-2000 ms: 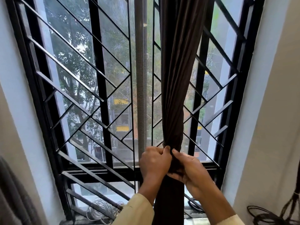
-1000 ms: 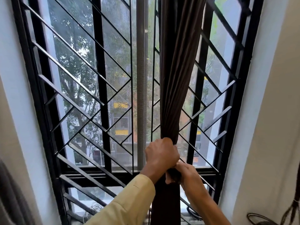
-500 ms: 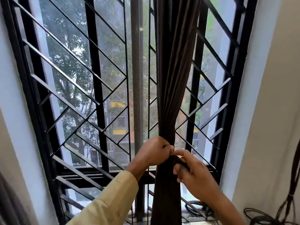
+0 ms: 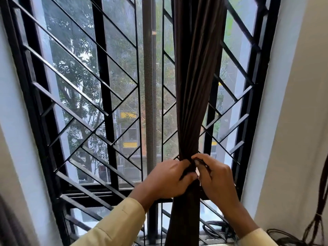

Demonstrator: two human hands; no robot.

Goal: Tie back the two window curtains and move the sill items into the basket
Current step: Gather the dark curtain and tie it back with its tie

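Note:
A dark brown curtain (image 4: 195,77) hangs gathered into one bunch in front of the right half of the window. My left hand (image 4: 166,178) and my right hand (image 4: 216,176) both pinch it at the narrow waist, where a dark tie band (image 4: 190,170) wraps the bunch. My fingers close on the band from either side. Below the hands the curtain falls straight down. The sill is mostly hidden; a coil of black cable (image 4: 215,226) lies on it at the lower right. No basket is in view.
A black metal grille (image 4: 99,96) with diagonal bars covers the whole window. A grey fabric edge (image 4: 7,224) shows at the far left. Dark cords (image 4: 317,226) hang on the right wall (image 4: 292,121).
My hands have shifted around the waist of the bunch: the left went from on top to the left side, the right came up level with it. The view tilted slightly.

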